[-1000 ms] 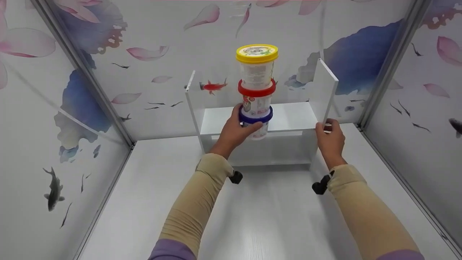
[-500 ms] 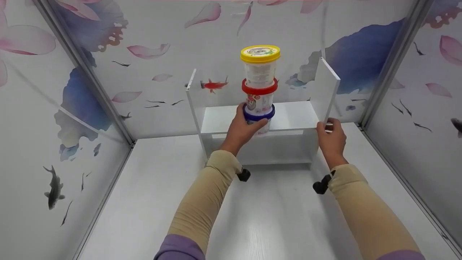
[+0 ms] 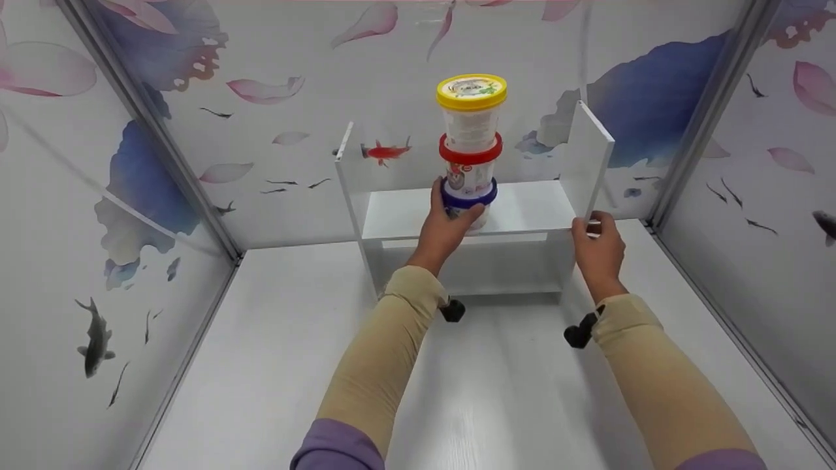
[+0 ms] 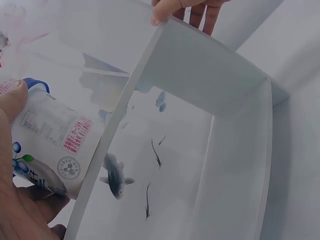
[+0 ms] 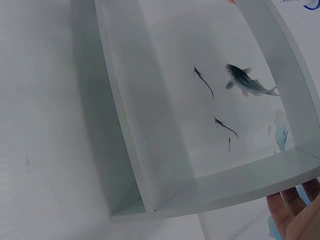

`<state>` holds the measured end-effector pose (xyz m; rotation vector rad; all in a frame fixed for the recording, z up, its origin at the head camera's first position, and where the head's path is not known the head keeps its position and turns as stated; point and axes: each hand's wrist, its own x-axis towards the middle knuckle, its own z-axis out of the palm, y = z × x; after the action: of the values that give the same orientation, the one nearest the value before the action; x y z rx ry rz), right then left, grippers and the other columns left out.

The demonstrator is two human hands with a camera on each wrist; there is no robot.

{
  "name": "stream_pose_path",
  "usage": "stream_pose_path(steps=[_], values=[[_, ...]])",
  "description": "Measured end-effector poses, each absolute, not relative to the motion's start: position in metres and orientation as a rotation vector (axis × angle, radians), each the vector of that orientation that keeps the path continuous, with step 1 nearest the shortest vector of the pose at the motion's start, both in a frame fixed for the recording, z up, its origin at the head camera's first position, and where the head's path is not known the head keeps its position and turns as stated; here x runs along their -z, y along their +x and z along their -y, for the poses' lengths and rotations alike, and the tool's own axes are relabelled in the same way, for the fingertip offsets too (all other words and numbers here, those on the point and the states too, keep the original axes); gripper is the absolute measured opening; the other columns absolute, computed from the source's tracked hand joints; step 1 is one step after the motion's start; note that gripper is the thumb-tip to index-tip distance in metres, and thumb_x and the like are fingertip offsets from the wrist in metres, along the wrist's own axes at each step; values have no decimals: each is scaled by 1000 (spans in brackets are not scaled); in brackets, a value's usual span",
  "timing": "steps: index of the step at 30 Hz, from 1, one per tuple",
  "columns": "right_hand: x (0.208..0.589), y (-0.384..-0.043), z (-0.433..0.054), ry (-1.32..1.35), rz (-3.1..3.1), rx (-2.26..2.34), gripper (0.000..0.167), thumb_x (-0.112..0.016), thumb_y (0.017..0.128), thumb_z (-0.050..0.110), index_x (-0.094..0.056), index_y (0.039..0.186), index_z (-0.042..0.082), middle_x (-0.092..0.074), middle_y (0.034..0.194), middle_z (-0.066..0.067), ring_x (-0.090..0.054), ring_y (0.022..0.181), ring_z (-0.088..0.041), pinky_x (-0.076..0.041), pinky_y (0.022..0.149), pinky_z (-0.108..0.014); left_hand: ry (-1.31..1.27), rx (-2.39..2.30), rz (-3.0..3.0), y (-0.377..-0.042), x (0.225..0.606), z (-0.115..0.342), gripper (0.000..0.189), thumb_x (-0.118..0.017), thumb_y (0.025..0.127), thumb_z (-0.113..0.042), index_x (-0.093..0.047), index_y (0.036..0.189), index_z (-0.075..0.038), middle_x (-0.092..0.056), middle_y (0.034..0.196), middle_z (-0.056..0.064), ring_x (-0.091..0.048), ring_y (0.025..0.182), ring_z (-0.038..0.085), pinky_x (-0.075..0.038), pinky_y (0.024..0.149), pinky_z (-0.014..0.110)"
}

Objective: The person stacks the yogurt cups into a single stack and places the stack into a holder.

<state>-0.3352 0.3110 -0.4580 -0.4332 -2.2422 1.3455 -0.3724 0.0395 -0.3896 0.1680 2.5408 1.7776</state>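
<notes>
Three white plastic tubs stand stacked upright. A yellow-lidded tub (image 3: 471,98) is on top, a red-lidded tub (image 3: 470,171) in the middle and a blue-lidded tub (image 3: 469,194) at the bottom. My left hand (image 3: 446,228) grips the lowest tub, thumb in front and fingers round its far side. The stack overlaps the upper board of a white shelf (image 3: 526,203); the left wrist view has the tub's base (image 4: 75,175) right at the board's edge. My right hand (image 3: 598,251) pinches the shelf's right side panel near that board.
The shelf's side panels rise at left (image 3: 349,176) and right (image 3: 591,153) of the upper board. Below is an open compartment (image 3: 490,264). A white table (image 3: 294,313) bears the shelf, and printed walls (image 3: 274,39) enclose it on three sides.
My left hand has carried the tub stack slightly right and farther in over the shelf's upper board. My right hand has stayed at the side panel.
</notes>
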Motion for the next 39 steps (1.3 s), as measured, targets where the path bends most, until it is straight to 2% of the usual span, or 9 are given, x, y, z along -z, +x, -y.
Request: stream_pose_path(steps=[6, 16, 22, 28, 34, 36, 39], values=[[459, -334, -314, -446, 2247, -1355, 54, -46, 103, 44, -48, 144, 9, -60, 130, -17, -60, 115, -31, -53, 92, -47, 101, -1802, -2547, -372, 390, -47, 103, -70, 88, -61, -2, 162, -40, -27, 166, 2, -30, 151, 26, -29, 120, 51], [459, -335, -316, -444, 2245, -1360, 56, -45, 103, 47, -48, 145, 10, -60, 130, -17, -60, 115, -31, -54, 92, -48, -1, -1813, -2526, -375, 389, -56, 99, -66, 89, -64, 2, 159, -50, -21, 168, -4, -25, 153, 24, -27, 121, 51], [461, -336, -316, -437, 2239, -1334, 55, -46, 102, 46, -50, 143, 10, -60, 130, -16, -60, 115, -32, -53, 92, -48, -46, -1740, -2618, -377, 390, -60, 92, -60, 93, -64, -1, 161, -46, -23, 167, -5, -27, 152, 24, -27, 121, 50], [460, -337, -313, -435, 2243, -1348, 57, -45, 103, 47, -48, 145, 10, -60, 130, -16, -60, 115, -31, -53, 91, -47, -74, -1740, -2663, -377, 391, -62, 90, -60, 93, -63, -3, 161, -45, -29, 165, -4, -33, 149, 24, -29, 120, 49], [461, -335, -313, -445, 2267, -1353, 59, -43, 103, 50, -47, 146, 10, -59, 131, -16, -60, 115, -32, -53, 91, -48, -86, -1661, -2722, -369, 394, -61, 92, -59, 94, -63, 1, 161, -44, -30, 165, -2, -35, 148, 30, -30, 119, 53], [462, -333, -314, -425, 2281, -1349, 59, -43, 104, 50, -44, 147, 10, -59, 131, -17, -60, 115, -32, -53, 91, -48, -72, -1590, -2766, -366, 395, -59, 93, -60, 95, -61, 2, 162, -41, -30, 165, -2, -34, 148, 33, -27, 120, 54], [464, -331, -315, -368, 2294, -1348, 60, -43, 105, 49, -37, 151, 12, -57, 133, -19, -60, 116, -34, -53, 92, -50, 33, -1461, -2870, -359, 400, -51, 94, -61, 96, -57, 1, 163, -34, -29, 165, -2, -32, 149, 29, -18, 123, 53]])
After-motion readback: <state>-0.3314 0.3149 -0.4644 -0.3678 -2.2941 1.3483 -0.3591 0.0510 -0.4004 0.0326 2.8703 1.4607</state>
